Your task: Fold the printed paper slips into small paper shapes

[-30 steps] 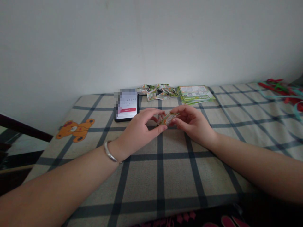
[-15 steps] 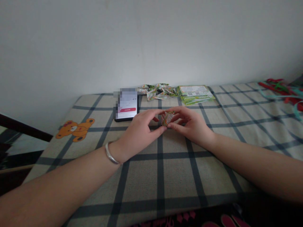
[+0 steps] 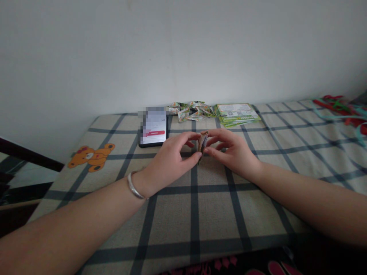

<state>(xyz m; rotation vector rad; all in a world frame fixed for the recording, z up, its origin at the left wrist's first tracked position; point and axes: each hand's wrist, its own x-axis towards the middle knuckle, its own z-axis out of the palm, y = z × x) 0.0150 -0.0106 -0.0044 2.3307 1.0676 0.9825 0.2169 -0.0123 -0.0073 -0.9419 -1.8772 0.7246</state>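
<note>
Both my hands meet over the middle of a checked cloth (image 3: pixel 177 214). Between them is a small folded printed paper (image 3: pixel 202 142), standing on edge. My left hand (image 3: pixel 169 160), with a silver bangle (image 3: pixel 133 186) at the wrist, pinches its left side with thumb and fingertips. My right hand (image 3: pixel 232 151) pinches its right side the same way. The paper is green, orange and white and mostly hidden by my fingers.
A phone (image 3: pixel 154 126) with a lit screen lies behind my left hand. Several folded paper pieces (image 3: pixel 190 110) and a stack of green printed sheets (image 3: pixel 236 113) lie along the wall. Red and teal strips (image 3: pixel 345 110) lie far right. An orange bear print (image 3: pixel 91 156) is at left.
The paper has gone from lying flat and wide between my fingers to folded narrower and turned upright on its edge. My hands have drawn slightly closer together.
</note>
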